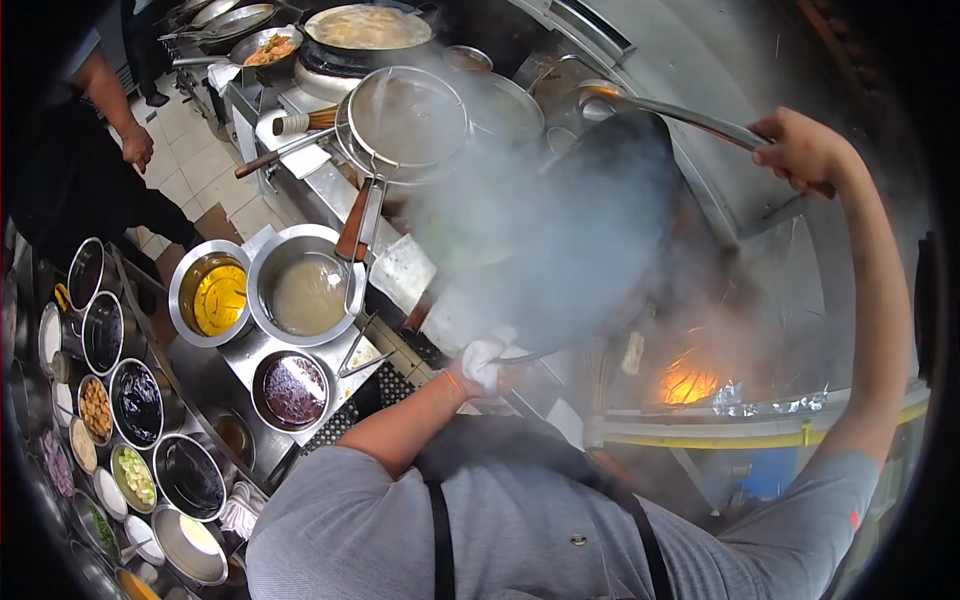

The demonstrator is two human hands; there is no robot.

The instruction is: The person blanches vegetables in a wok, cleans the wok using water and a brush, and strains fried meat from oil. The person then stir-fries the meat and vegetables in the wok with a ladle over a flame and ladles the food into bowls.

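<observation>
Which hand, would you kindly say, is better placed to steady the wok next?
Probably the left hand: it holds a white cloth at the wok's near edge, while the right hand is raised, gripping a long-handled utensil.

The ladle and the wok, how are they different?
The ladle is slim and silvery; the wok is wide and black. The right hand holds the ladle up high, while the left hand holds the wok through a white cloth. Grey haze hides much of the wok, but most of the ladle shows clearly. Both are being held.
</observation>
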